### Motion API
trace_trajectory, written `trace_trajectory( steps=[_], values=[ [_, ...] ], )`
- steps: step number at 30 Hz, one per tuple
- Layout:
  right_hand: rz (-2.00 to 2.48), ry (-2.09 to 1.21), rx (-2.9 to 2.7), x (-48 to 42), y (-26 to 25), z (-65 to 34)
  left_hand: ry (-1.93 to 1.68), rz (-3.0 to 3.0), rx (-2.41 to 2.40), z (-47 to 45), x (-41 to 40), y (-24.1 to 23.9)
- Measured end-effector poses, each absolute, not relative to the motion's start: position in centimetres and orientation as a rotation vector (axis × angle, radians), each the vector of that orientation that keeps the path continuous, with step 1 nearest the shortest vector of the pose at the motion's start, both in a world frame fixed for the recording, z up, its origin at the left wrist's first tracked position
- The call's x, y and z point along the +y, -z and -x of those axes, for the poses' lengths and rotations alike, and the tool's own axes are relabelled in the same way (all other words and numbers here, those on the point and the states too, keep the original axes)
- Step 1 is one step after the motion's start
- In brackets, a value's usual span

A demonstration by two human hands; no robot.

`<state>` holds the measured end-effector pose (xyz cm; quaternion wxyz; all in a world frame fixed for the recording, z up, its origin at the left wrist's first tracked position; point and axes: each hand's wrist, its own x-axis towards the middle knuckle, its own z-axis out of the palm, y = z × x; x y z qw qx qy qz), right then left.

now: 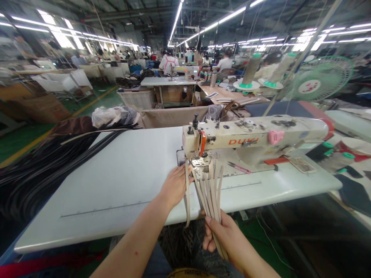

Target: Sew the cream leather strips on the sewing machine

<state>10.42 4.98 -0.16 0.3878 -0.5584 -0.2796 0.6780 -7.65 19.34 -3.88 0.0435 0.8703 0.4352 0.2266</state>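
Note:
A cream sewing machine (255, 139) with orange lettering stands on a white table (121, 177). Several tan straps (210, 193) fan out from under its needle head toward me. My right hand (222, 235) is closed round the near ends of the straps, below the table's front edge. My left hand (175, 185) rests on the table just left of the needle, fingers pressed to one strap (187, 200) that hangs over the edge.
A heap of black straps (43, 166) lies on the table's left end and beyond. Pink snips (239, 167) lie on the machine bed. Thread cones (249, 73) and a green fan (319, 79) stand behind it. People work at tables farther back.

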Motion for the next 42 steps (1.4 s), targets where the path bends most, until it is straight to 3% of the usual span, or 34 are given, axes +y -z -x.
trace_trajectory(
  steps=[42],
  values=[
    [1.393,-1.795,-0.721,3.9,0.3,-10.7,-0.736,-2.672,1.294,7.7,19.6,4.2]
  ],
)
